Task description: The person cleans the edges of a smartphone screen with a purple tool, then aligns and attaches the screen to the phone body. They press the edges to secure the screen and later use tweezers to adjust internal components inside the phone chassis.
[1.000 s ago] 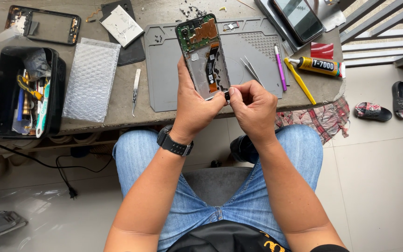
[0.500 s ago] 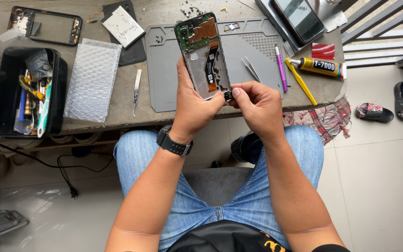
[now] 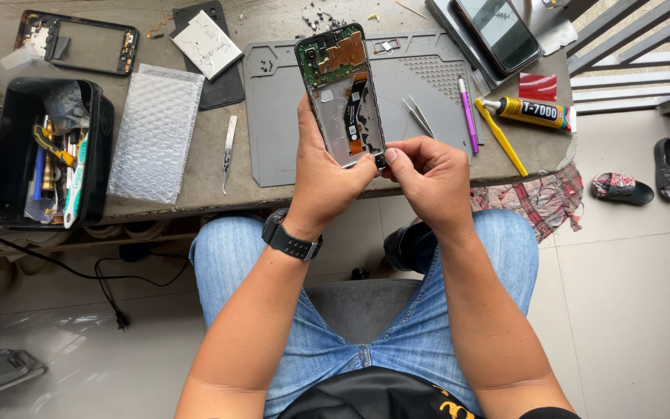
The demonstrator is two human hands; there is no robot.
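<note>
Since the earlier frame, both hands are sitting slightly lower and closer together at the opened phone's [image 3: 342, 93] lower edge. I am gripping the opened phone upright in my left hand [image 3: 327, 182], fingers wrapped behind it, above the grey work mat [image 3: 420, 116]. My right hand [image 3: 428, 174] is pinching a small dark part [image 3: 381, 161] against the phone's bottom corner, thumb and forefinger closed on it. Tweezers [image 3: 419, 116], a purple tool [image 3: 468, 115] and a glue tube [image 3: 533, 112] are lying to the right.
</note>
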